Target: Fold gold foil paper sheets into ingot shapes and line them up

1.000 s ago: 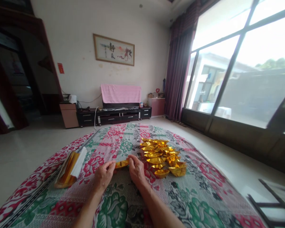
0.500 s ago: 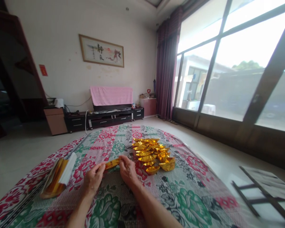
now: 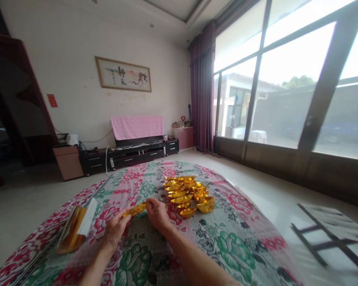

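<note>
A narrow folded strip of gold paper [image 3: 136,209] is held between my two hands above the flowered cloth. My left hand [image 3: 117,227] pinches its left end, and my right hand [image 3: 158,213] grips the right end. Just right of my right hand, several boat-shaped gold paper pieces [image 3: 181,199] lie in rows on the cloth. To the left of my left hand rests a stack of gold sheets [image 3: 75,225] with a white wrapper partly round it.
The round table's patterned cloth [image 3: 235,254] spreads under both forearms. A stool [image 3: 331,222] stands on the floor at the right. Beyond the table are a low black cabinet [image 3: 128,159] and a pink cloth [image 3: 137,127] over an object on it.
The camera view has tilted up and shifted slightly right. My left hand's fingers have spread a little along the gold strip, which stays between both hands.
</note>
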A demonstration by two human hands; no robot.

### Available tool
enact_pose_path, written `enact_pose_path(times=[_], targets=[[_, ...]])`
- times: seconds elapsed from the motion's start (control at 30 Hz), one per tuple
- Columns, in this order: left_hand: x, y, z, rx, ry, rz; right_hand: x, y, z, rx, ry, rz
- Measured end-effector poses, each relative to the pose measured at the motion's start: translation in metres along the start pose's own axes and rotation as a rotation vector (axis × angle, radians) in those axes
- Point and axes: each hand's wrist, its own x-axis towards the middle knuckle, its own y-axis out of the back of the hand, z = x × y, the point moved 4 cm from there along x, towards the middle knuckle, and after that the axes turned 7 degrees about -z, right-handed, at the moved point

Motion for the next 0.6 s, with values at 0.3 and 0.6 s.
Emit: enact_pose_path(times=[0.3,0.6], targets=[[-0.020,-0.029,0.028,0.058,-0.122,-0.028,-0.017,0.031,-0.009,0.072,-0.036,0.156],[-0.044,-0.126,0.067,0.089,-0.281,-0.163,-0.049,0.108,0.015,0.117,-0.206,0.518]])
